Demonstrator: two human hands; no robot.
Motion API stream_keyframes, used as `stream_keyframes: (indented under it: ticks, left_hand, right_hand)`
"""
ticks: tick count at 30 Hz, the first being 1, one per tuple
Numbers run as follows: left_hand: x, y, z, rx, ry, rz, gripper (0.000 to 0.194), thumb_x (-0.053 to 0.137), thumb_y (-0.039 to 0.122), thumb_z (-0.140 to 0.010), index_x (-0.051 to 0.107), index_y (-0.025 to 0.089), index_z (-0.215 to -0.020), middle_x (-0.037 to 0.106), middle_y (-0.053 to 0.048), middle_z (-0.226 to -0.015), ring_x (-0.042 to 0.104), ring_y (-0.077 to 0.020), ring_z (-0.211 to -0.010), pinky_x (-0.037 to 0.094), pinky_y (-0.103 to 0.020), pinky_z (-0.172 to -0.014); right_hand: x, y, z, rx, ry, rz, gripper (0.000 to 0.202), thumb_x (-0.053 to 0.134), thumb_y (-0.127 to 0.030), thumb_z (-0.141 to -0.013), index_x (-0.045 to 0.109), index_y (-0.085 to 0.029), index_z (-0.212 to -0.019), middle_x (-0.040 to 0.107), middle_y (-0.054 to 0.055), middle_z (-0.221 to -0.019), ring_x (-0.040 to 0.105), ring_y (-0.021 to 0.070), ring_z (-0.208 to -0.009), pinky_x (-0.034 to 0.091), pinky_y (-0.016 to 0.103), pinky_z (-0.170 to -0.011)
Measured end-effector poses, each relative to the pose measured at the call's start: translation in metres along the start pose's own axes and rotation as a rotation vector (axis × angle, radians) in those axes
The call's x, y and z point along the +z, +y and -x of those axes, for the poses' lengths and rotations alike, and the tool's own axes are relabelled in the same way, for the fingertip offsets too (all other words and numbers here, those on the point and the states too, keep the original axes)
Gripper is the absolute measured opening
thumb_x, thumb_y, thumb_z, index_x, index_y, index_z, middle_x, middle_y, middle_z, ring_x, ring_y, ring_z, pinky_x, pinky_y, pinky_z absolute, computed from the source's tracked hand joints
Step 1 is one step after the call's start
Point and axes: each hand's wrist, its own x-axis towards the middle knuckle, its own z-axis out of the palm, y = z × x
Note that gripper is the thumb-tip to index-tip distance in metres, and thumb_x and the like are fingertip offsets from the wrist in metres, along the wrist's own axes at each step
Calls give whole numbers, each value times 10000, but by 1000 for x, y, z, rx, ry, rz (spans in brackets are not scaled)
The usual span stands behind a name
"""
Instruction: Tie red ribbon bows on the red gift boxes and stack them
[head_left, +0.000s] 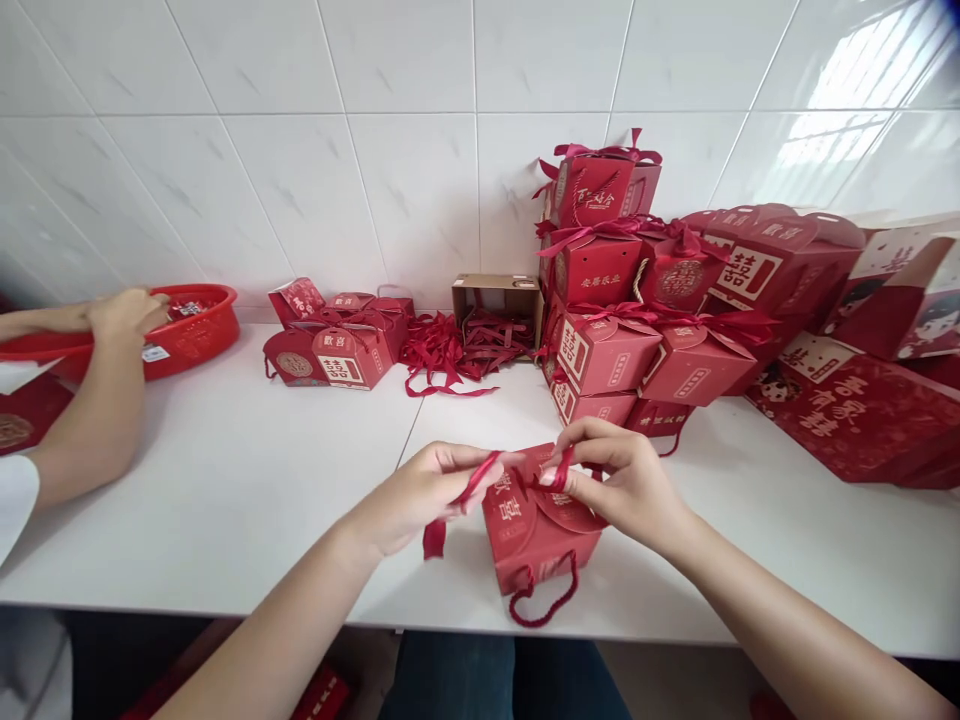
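In front of me a red gift box with a twisted cord handle stands near the table's front edge. A dark red ribbon crosses the top of this box. One end of it is pinched in my left hand, on the box's left side, with a tail hanging down. My right hand grips the other part of the ribbon between thumb and fingers, just above the lid. Both hands are close to the box top, and my fingers partly cover the lid.
Ribboned red boxes are stacked behind on the right, beside larger red boxes. Loose ribbons lie by a cardboard carton. More boxes sit left of them. A co-worker's arms reach over a red basin.
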Motion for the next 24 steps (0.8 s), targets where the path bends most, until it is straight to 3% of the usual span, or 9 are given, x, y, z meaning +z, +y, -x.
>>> stream_keyframes:
  ticks: [2, 5, 8, 10, 14, 17, 20, 24]
  left_hand:
    - [19, -3, 4, 88, 147, -90, 307, 512, 331, -872, 690, 227, -1100, 488, 20, -649, 409, -77, -548, 415, -201, -560]
    - [39, -13, 11, 291, 308, -479, 363, 421, 200, -890, 632, 225, -1184, 561, -52, -952, 550, -129, -741, 485, -267, -691]
    - [43, -26, 14, 428, 411, -899, 427, 353, 147, -894, 560, 200, -1264, 472, -131, -1198, 566, -139, -702, 490, -309, -615]
    - [38, -33, 13, 505, 386, -1021, 416, 351, 162, -914, 540, 212, -1282, 439, -143, -1222, 535, -113, -634, 475, -296, -561]
    - [22, -34, 7, 648, 243, -912, 352, 407, 150, -925, 588, 222, -1218, 474, -94, -1105, 568, -114, -771, 495, -255, -670]
    - [16, -28, 1, 676, 221, -791, 237, 486, 123, -890, 677, 202, -1005, 495, -48, -973, 560, -95, -770, 477, -214, -679]
    - [16, -23, -3, 640, 287, -696, 125, 558, 136, -853, 672, 184, -839, 493, -12, -874, 521, -68, -667, 448, -193, -615]
    - [13, -24, -3, 464, 473, -649, 121, 520, 201, -881, 608, 176, -803, 522, -1, -851, 490, -68, -598, 422, -212, -572]
  right_hand:
    - [4, -7, -4, 77, -89, -116, 209, 697, -335, -766, 701, -174, -633, 623, 47, -785, 588, 135, -666, 457, 243, -562]
    - [10, -10, -7, 159, -151, -195, 186, 715, -325, -732, 689, -176, -623, 620, 43, -804, 602, 152, -708, 481, 266, -621]
    - [12, -8, -9, 193, -195, -192, 56, 690, -211, -703, 680, -188, -653, 614, 24, -842, 599, 148, -745, 481, 273, -682]
    - [12, -7, -10, 192, -227, -169, 65, 641, -128, -677, 653, -189, -658, 597, 12, -849, 584, 139, -748, 467, 267, -693]
    - [12, -4, -11, 91, -282, -118, 131, 588, -77, -622, 509, -178, -595, 528, 10, -828, 527, 132, -727, 432, 258, -655]
    - [15, -1, -13, 6, -330, -95, 191, 577, -69, -601, 426, -184, -583, 476, 9, -817, 479, 122, -682, 399, 248, -590]
    - [15, 0, -14, -38, -372, -81, 207, 552, -62, -617, 394, -184, -564, 477, 19, -835, 478, 121, -682, 390, 251, -589]
    - [11, 0, -11, -80, -327, -19, 229, 525, -56, -641, 354, -190, -568, 489, 25, -840, 472, 122, -680, 386, 260, -612]
